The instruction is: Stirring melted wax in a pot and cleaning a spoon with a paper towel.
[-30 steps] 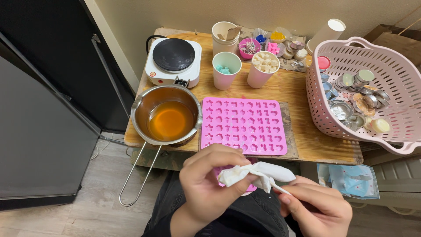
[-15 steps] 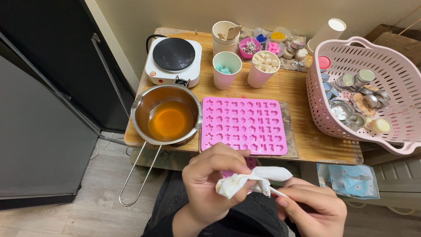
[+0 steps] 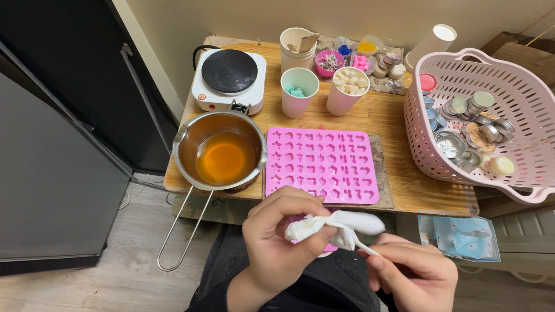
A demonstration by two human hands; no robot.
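My left hand pinches a crumpled white tissue just below the table's front edge. My right hand holds the tissue's thin twisted end from below. A small pink object shows behind the tissue, mostly hidden by my hands. Right above them lies a pink silicone mould with many small cavities. To its left stands a steel pot of amber liquid, its wire handle hanging over the edge.
A white hot plate sits at the back left of the wooden table. Cups and small bowls of wax pieces line the back. A pink basket of metal tins stands at the right. A blue packet lies below.
My hands shifted slightly while working the tissue: the left thumb moved over it and the wad turned a little. Nothing on the table moved.
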